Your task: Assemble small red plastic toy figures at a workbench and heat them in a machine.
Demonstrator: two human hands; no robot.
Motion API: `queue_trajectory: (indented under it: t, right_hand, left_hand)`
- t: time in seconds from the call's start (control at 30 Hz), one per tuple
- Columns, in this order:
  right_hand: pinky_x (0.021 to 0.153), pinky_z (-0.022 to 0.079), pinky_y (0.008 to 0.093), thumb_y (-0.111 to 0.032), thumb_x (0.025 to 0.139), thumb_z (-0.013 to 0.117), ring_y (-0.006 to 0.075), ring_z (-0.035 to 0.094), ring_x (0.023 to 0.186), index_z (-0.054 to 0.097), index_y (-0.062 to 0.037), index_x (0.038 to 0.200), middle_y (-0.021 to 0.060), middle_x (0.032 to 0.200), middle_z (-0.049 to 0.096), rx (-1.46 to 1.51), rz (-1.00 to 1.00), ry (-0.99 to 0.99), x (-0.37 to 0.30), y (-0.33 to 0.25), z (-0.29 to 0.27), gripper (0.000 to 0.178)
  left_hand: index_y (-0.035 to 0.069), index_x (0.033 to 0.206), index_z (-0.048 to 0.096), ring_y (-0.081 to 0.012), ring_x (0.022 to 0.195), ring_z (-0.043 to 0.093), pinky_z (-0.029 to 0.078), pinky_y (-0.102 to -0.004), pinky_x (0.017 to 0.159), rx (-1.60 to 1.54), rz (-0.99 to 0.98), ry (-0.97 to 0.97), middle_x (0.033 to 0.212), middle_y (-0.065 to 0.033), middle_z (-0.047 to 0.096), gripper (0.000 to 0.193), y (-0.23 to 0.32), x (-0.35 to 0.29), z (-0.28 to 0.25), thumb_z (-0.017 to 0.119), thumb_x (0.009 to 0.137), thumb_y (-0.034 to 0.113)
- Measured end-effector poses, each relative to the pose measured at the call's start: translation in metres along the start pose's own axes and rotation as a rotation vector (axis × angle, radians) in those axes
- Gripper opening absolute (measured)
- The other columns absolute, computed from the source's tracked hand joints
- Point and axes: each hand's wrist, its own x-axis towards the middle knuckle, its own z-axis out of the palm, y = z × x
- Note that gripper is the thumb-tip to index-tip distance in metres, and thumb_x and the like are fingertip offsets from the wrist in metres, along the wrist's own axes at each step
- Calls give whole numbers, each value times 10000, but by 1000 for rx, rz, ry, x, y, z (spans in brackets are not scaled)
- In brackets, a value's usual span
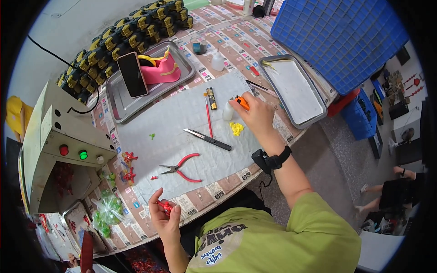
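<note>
My left hand is closed on a small red plastic figure at the table's front edge. In my right hand, a small orange-and-black object is gripped; its kind is partly hidden by my fingers. Just left of it stands a small white bottle, with a yellow lump below. On the grey cloth lie red-handled pliers, a black craft knife, a red-handled brush and a black-and-gold cylinder. Tiny red and green pieces lie nearby.
At left stands a pale machine with red and green buttons, beside a bag of green pieces and red figures. A metal tray holds a phone and pink tape dispenser. Another tray and a blue crate are right.
</note>
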Motion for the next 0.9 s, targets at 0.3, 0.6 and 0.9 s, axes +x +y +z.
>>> queue_trajectory:
  t: [0.3, 0.6, 0.9]
  right_hand:
    - [386, 391, 358, -323, 776, 564, 264, 537, 432, 489, -95, 648, 66, 515, 547, 48, 5, 21, 1, 0, 3, 273]
    - [406, 404, 359, -311, 768, 573, 262, 551, 458, 494, -90, 658, 70, 538, 562, 42, 30, -2, 2, 0, 2, 260]
    - [463, 408, 393, -347, 802, 561, 306, 570, 541, 552, -97, 731, 105, 579, 569, 111, -14, 32, 0, -5, 9, 260]
  left_hand:
    - [50, 1226, 387, -7, 523, 345, 247, -132, 419, 9, -12, -3, 720, 45, 423, 517, 2, -1, 0, 631, 773, 105]
    - [24, 1214, 388, -33, 641, 418, 334, -144, 546, -69, -80, -7, 772, 26, 429, 537, 5, 1, -2, 622, 734, -35]
    - [37, 1213, 385, -27, 612, 404, 326, -147, 533, -2, -77, -14, 732, 30, 419, 536, 10, -1, -1, 614, 734, -40]
